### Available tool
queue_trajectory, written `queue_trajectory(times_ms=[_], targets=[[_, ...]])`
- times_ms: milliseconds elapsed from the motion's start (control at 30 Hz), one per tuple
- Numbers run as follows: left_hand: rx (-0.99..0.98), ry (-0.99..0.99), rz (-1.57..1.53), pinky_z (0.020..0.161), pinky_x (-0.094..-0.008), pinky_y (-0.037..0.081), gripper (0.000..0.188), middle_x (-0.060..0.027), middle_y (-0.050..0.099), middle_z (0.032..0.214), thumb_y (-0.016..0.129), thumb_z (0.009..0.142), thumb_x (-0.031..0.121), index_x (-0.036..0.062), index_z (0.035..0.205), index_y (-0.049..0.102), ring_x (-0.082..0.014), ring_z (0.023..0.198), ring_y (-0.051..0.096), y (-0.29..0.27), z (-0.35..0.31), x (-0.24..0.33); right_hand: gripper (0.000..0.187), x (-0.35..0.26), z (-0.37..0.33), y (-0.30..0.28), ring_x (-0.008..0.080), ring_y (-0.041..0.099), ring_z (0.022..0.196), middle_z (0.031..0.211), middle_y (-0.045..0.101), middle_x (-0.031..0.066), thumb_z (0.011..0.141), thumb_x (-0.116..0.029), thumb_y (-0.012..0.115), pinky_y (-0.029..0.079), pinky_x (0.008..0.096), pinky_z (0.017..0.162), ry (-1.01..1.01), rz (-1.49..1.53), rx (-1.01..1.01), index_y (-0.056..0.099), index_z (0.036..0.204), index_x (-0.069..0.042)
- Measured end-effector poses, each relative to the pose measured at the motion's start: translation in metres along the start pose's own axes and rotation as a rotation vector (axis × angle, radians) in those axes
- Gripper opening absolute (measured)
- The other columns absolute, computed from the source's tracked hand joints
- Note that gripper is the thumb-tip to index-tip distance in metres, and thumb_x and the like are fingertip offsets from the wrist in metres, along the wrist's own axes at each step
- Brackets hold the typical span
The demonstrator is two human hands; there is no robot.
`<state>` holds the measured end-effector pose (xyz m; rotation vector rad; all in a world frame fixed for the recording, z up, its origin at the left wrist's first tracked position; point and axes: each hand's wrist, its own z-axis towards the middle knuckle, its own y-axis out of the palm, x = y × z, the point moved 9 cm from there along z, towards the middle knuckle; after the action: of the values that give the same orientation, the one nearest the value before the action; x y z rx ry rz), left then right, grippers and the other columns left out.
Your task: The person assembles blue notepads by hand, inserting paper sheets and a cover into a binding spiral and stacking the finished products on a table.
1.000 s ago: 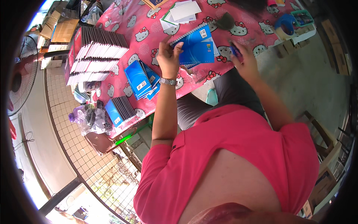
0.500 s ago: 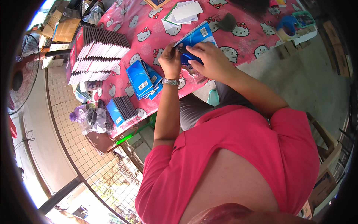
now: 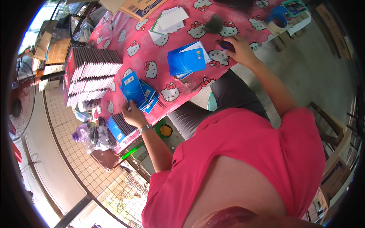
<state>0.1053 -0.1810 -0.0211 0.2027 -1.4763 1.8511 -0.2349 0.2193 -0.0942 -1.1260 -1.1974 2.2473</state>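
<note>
At the table's left front edge, my left hand [image 3: 133, 115] is closed on the lower edge of a blue notebook [image 3: 132, 88], which lies over a small pile of blue spiral notebooks [image 3: 149, 99]. Further right, over the table's right edge, my right hand [image 3: 241, 50] is wrapped round a dark tool with blue handles [image 3: 227, 46], which looks like pliers. Between the hands another blue notebook [image 3: 186, 62] rests on the table, with white sheets and more blue showing from under it. Neither hand touches that one.
Tall stacks of dark-edged notebooks [image 3: 91, 74] stand at the left. Nearer are a row of blue notebooks [image 3: 118, 127] and a clear plastic bag [image 3: 99, 138]. White cards [image 3: 171, 21] and a dark rounded piece [image 3: 213, 24] lie at the back, a blue tape roll [image 3: 277, 17] far right.
My hands have parted: the left went left to the notebook pile, the right moved right with the tool. A blue notebook now lies over the pile. The view has shifted.
</note>
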Motion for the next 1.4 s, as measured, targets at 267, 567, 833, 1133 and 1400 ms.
queue_trajectory(times_ms=[267,567,833,1133,1400], targets=[[-0.269,1.081,-0.037,0.09,-0.0433,0.044,0.036,-0.0088,0.06,0.117,0.077,0.075,0.021,0.0122,0.109,0.066,-0.0299,0.11,0.055,0.068,-0.103,0.194,0.018,0.098,0.123,-0.019,0.0328,0.062,0.093,0.09,0.066,0.0125,0.084,-0.021,0.065,0.051,0.0443,0.082,0.019,-0.247,0.213,0.066,0.097,-0.009],[-0.509,1.301,0.015,0.065,-0.0342,0.054,0.026,-0.0046,0.065,0.1,0.066,0.075,0.009,0.0095,0.101,0.065,-0.0227,0.084,0.063,0.101,-0.144,0.234,0.017,0.075,0.117,-0.028,0.0329,0.061,0.085,0.089,0.059,0.0149,0.082,-0.011,0.061,0.049,0.0413,0.075,-0.012,0.065,0.257,0.065,0.098,-0.006],[-0.491,1.198,0.065,0.081,-0.0459,0.05,0.019,-0.0097,0.063,0.092,0.057,0.082,0.01,0.0079,0.101,0.058,-0.0293,0.09,0.062,0.081,-0.097,0.274,0.033,-0.014,0.039,-0.051,0.0258,0.064,0.095,0.106,0.066,0.01,0.096,-0.027,0.05,0.049,0.0376,0.084,0.268,0.706,0.045,0.062,0.12,-0.008],[-0.368,1.121,0.062,0.085,-0.0456,0.042,0.027,-0.0093,0.062,0.095,0.057,0.08,0.011,0.0077,0.107,0.055,-0.03,0.092,0.059,0.097,-0.113,0.276,0.066,-0.148,-0.023,0.01,0.0321,0.024,0.144,0.152,0.028,0.0246,0.102,-0.035,0.042,0.021,0.0376,0.116,0.037,0.981,-0.116,0.02,0.149,0.005],[-0.352,1.162,0.019,0.09,-0.0466,0.04,0.021,-0.0087,0.061,0.092,0.06,0.081,0.016,0.0074,0.1,0.058,-0.0294,0.09,0.058,0.096,-0.119,0.276,0.034,-0.118,0.004,-0.016,0.0291,0.06,0.108,0.12,0.06,0.016,0.099,-0.025,0.05,0.047,0.0361,0.091,-0.056,0.72,-0.026,0.058,0.127,-0.007]])
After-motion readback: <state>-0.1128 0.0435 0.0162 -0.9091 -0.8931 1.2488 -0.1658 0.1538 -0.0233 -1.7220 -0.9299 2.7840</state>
